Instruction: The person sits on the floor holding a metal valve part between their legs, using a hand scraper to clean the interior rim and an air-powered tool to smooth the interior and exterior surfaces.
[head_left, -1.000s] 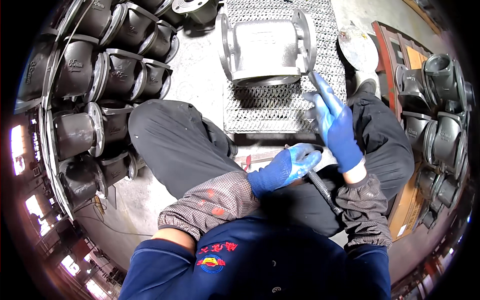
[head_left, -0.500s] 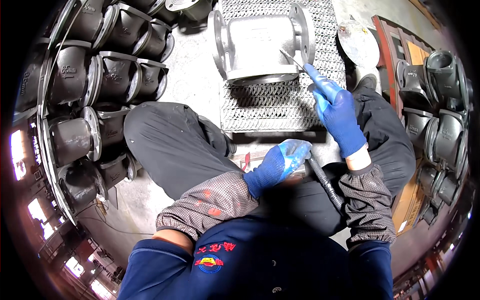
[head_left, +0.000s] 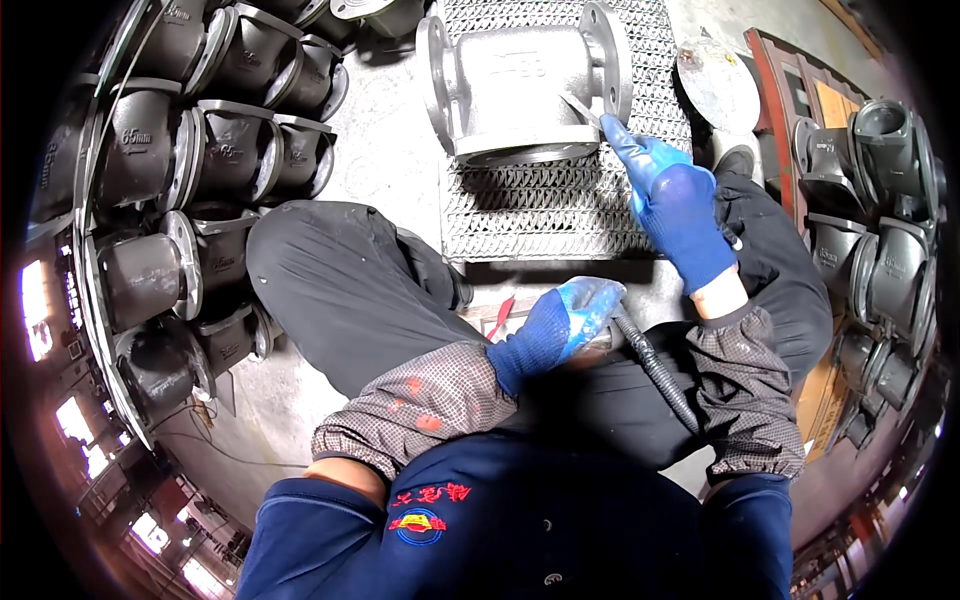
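A grey cast flanged valve body (head_left: 525, 85) lies on its side on a grated metal stand (head_left: 560, 225) in front of me. My right hand (head_left: 665, 185), in a blue coated glove, is closed around a slim pointed metal tool (head_left: 580, 110) with its index finger stretched along it. The tool's tip meets or nearly meets the casting beside the right flange. In my lap, my gloved left hand (head_left: 575, 320) is closed near the end of a black corrugated hose (head_left: 655, 370). Its fingers hide what it grips there.
Similar dark castings (head_left: 230, 150) are stacked on the left, and more castings (head_left: 890, 260) stand on the right by a red-edged rack (head_left: 775, 120). A round pale stool top (head_left: 718, 85) is beside the stand. A red item (head_left: 503, 318) lies beyond my left wrist.
My right hand has shifted slightly and turned, so the tool lies at a new angle and its back end shows beside the wrist. My left hand has barely moved.
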